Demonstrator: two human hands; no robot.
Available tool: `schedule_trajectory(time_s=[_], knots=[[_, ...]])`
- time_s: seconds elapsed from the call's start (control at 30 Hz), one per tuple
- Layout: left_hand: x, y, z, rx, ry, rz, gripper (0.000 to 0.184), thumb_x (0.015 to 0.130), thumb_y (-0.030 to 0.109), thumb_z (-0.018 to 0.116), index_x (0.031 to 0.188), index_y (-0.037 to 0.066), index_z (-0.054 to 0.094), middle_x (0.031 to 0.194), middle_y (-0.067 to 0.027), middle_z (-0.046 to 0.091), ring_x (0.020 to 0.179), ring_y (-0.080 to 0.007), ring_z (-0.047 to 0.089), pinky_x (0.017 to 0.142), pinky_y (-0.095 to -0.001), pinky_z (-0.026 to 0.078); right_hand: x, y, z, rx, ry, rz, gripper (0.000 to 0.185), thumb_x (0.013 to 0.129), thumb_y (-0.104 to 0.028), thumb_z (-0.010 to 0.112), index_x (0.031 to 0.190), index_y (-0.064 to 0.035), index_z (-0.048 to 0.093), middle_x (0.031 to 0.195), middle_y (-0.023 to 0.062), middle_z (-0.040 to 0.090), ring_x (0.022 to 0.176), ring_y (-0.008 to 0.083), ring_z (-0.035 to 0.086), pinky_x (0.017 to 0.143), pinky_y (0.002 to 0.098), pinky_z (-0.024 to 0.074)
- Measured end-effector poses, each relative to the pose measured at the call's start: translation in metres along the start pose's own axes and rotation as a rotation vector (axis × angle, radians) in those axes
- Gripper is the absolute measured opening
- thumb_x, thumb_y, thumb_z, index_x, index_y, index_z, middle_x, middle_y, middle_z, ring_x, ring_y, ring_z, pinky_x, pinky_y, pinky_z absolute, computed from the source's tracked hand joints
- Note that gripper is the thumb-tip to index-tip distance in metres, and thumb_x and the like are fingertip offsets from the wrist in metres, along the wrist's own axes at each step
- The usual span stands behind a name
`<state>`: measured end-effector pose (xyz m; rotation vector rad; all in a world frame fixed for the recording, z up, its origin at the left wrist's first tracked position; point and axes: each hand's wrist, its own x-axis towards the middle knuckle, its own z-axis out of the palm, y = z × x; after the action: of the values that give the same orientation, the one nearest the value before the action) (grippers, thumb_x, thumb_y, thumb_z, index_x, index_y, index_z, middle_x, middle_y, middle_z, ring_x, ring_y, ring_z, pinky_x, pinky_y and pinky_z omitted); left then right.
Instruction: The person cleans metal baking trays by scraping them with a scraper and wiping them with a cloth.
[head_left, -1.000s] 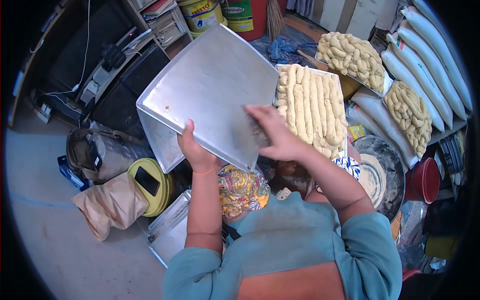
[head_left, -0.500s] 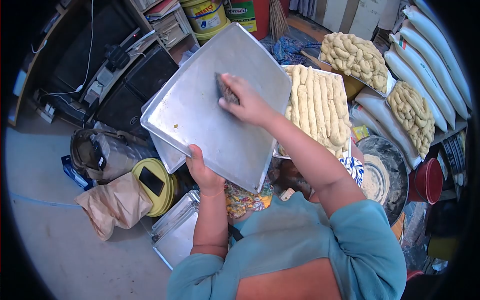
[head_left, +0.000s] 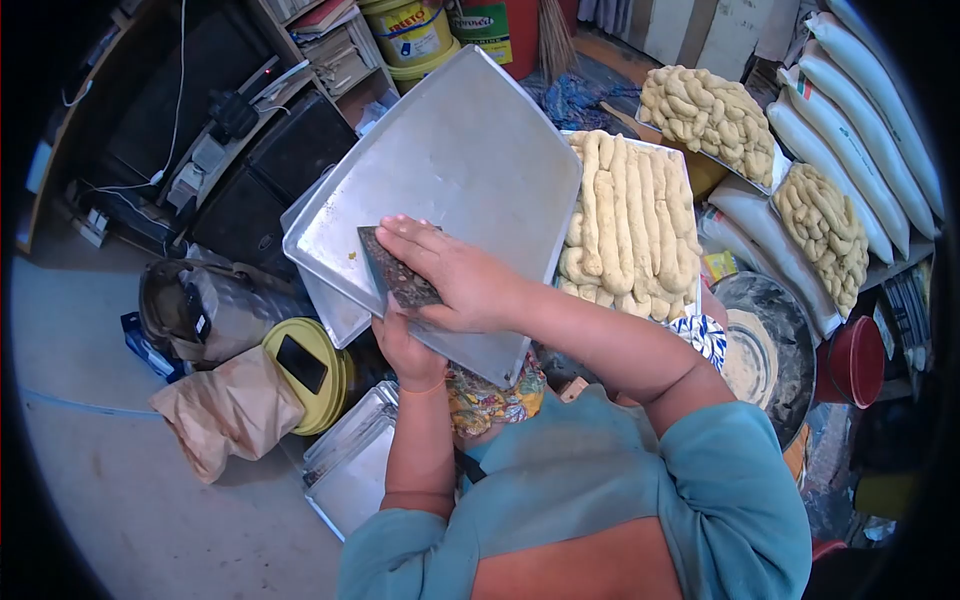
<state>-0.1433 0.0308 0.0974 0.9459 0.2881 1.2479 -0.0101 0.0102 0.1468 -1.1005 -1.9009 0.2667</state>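
A large metal baking tray [head_left: 470, 150] is tilted up in front of me. My left hand [head_left: 408, 352] grips its near edge, thumb over the rim. Under the fingers of my right hand [head_left: 462, 280] is a dark, stained, flat scraper [head_left: 392, 268], pressed against the tray's lower left part. A small brownish crumb [head_left: 352, 256] sticks to the metal just left of the scraper. Behind this tray, part of another metal tray [head_left: 335, 312] shows. To the right, a tray of long dough ropes [head_left: 635, 215] stands close to the raised tray.
More metal pans [head_left: 350, 485] lie low by my left forearm. A paper bag [head_left: 225, 415] and a yellow lidded bucket [head_left: 335, 375] with a phone stand left. Twisted dough pieces [head_left: 710, 120], flour-like sacks [head_left: 850, 130], a dark basin [head_left: 795, 340] and a red bucket [head_left: 855, 362] are right.
My right hand has slid the scraper down and left across the tray, from its upper middle toward my left hand. The left hand and tray have barely moved.
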Motion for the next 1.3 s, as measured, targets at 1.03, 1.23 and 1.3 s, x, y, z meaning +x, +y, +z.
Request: schedule_trajectory(time_s=[1.03,1.23,1.3], knots=[[-0.037,0.035,-0.014,0.143,0.168,0.032,0.07,0.069,0.016,0.053,0.134,-0.006,0.039,0.126,-0.0191,0.052,0.116,-0.0312,0.053,0.1,-0.0413,0.042,0.053,0.063,-0.012,0.021,0.407,0.46,0.071,0.083,-0.039,0.065,0.134,0.0045,0.041,0.139,0.0262,0.042,0.128,0.0385,0.042,0.109,0.0386,0.0336],[-0.053,0.05,-0.045,0.035,0.226,-0.025,0.067,0.069,0.017,0.053,0.132,-0.005,0.041,0.123,-0.0182,0.054,0.113,-0.0338,0.054,0.101,-0.0432,0.042,0.06,0.07,-0.022,-0.036,0.341,0.402,0.074,0.085,-0.045,0.061,0.135,0.0051,0.041,0.139,0.0273,0.041,0.129,0.0382,0.041,0.109,0.0385,0.0333],[-0.054,0.053,-0.041,0.011,0.243,-0.041,0.067,0.07,0.017,0.052,0.132,-0.004,0.041,0.123,-0.0183,0.054,0.113,-0.0339,0.054,0.1,-0.044,0.042,0.059,0.049,0.0,-0.16,0.287,0.309,0.078,0.083,-0.046,0.064,0.134,0.008,0.04,0.137,0.0269,0.043,0.132,0.0372,0.039,0.111,0.0387,0.0302]])
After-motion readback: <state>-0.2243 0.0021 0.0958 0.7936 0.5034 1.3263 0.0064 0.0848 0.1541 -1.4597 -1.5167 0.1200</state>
